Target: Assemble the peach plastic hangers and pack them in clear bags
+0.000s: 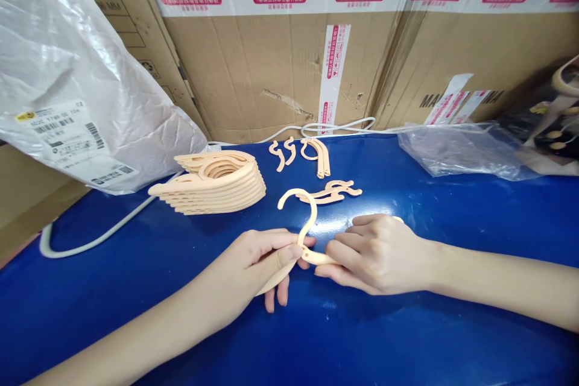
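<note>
Cream plastic hanger: held between both hands over the blue tabletop; hook upward, joint at its base.
Left hand: pinches the hanger beside the joint, thumb above, fingers beneath, presumably to steady the hook's base.
Right hand: closed around the opposite arm, knuckles up; the grip appears suited to leverage at the joint.
Loose cream pieces: just beyond the hook, apparently kept within reach.
Small hooks: farther back, beside curved pieces; laid apart, probably for easy picking.
Hanger stack: left of the loose pieces, similar shapes piled closely, likely to save room.
White parcel: left rear, seemingly out of the hands' way.
Clear plastic bag: right rear, lying before upright cartons.
</note>
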The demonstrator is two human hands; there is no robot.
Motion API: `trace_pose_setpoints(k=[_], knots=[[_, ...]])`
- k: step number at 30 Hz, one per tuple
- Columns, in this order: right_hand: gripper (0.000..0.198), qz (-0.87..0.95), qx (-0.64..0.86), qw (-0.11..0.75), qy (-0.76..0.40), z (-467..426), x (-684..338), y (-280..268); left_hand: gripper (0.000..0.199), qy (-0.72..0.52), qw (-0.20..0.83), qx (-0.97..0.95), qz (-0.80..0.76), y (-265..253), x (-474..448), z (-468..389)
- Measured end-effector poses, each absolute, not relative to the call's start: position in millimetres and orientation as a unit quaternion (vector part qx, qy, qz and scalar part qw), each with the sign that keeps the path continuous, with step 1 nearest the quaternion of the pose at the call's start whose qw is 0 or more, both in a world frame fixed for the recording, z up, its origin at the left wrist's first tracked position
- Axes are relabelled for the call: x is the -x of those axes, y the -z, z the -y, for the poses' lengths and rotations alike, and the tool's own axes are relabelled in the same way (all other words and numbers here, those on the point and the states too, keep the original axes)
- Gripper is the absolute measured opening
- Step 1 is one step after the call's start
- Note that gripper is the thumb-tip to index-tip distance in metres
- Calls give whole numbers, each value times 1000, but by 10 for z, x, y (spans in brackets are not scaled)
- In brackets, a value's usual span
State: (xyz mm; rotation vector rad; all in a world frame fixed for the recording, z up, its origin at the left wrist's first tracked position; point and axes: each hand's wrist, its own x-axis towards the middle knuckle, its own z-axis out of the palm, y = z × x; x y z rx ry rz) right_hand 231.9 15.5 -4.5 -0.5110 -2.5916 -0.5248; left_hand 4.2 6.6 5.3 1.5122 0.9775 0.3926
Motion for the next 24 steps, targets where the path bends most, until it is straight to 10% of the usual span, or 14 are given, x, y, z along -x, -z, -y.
trace_pose_setpoints(k=[17,24], knots=[[40,944,192,210,165,-158,-2337,53,41,-135,584,-679,-422,-96,-57,-61],[44,943,189,224,157,-216,-2332,42,21,-80,214,-873,-432,-113,-47,161]])
